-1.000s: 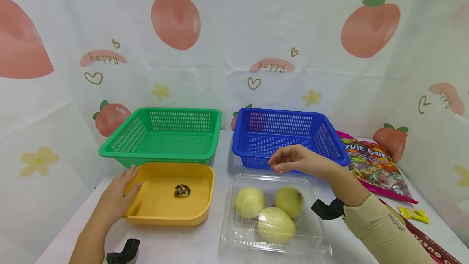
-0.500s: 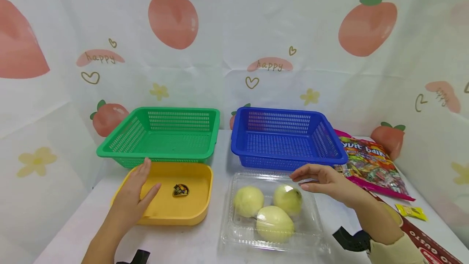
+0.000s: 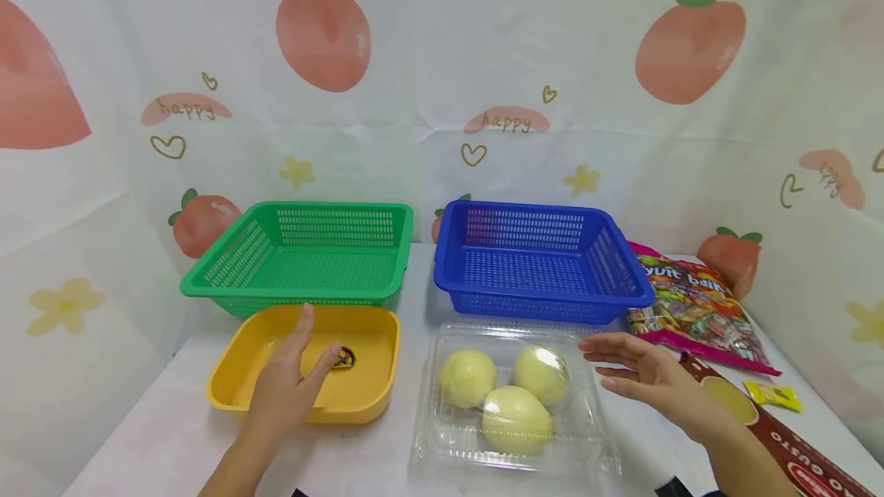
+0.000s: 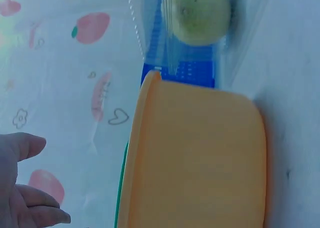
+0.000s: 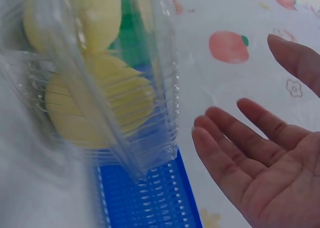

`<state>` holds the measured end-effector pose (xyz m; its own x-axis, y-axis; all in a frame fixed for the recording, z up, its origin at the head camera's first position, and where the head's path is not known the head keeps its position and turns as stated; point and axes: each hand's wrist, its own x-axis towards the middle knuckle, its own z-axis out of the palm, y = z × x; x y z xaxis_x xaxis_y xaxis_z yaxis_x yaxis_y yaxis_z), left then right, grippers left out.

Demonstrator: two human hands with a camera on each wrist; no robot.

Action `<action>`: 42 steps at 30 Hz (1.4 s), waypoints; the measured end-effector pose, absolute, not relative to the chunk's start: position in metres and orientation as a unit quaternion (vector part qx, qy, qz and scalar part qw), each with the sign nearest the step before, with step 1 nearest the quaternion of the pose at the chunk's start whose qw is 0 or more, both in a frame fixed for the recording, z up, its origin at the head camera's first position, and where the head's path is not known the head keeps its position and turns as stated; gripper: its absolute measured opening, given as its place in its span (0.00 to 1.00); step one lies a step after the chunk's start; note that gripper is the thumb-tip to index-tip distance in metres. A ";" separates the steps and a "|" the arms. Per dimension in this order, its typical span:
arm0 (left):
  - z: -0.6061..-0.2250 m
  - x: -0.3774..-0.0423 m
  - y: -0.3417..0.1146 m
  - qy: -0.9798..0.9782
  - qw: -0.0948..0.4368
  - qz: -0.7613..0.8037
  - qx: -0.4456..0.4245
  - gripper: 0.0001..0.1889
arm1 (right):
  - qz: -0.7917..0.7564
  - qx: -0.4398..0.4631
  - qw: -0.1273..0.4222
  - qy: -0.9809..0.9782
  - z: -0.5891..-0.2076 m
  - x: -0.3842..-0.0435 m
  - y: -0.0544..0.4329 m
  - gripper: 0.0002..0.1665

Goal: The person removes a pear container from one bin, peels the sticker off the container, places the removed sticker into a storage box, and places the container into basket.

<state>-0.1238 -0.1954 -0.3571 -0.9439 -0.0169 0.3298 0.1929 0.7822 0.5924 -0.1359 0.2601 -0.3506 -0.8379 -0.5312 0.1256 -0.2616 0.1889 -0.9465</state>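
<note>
My left hand [image 3: 290,386] hovers over the front of the yellow basin [image 3: 238,351], fingers extended and thumb spread, holding nothing. Partly behind its thumb, a small dark badge-like piece [image 3: 344,358] lies on the basin floor. A clear plastic clamshell box [image 3: 442,439] stands closed in the middle, with three pale yellow-green round fruits [image 3: 518,420] inside. At the box's right side is my right hand [image 3: 652,378], its fingers relaxed and pointing toward the box. In the right wrist view its palm shows bare beside the box.
Behind the basin stands a green basket [image 3: 297,301]; a blue basket [image 3: 545,301] sits behind the clear box. To the right lie a candy bag [image 3: 704,313], a small yellow packet [image 3: 773,396] and a long brown-red package [image 3: 780,436]. A printed cloth [image 3: 428,60] hangs behind.
My left hand has left the basin's left rim and moved right and nearer. The right hand has moved down and right from above the box's back edge to its right side.
</note>
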 end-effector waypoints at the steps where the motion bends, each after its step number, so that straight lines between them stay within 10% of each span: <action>1: -0.357 -0.124 -0.193 -0.928 0.159 -0.332 -0.051 0.38 | -0.583 -0.256 0.106 0.764 -0.353 -0.134 0.260 0.25; 20: -0.375 -0.120 -0.139 -0.856 0.087 -0.476 -0.181 0.44 | -0.578 -0.244 0.020 0.778 -0.396 -0.109 0.259 0.47; 42: -0.402 -0.108 -0.091 -0.849 -0.057 -0.483 -0.209 0.60 | -0.563 -0.320 0.052 0.760 -0.419 -0.101 0.243 0.62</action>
<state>-0.1078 -0.0911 -0.4016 -0.9060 0.4099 0.1054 0.3001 0.4467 0.8428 -0.1014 0.2434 -0.4194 -0.7891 -0.5460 0.2814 -0.4277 0.1597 -0.8897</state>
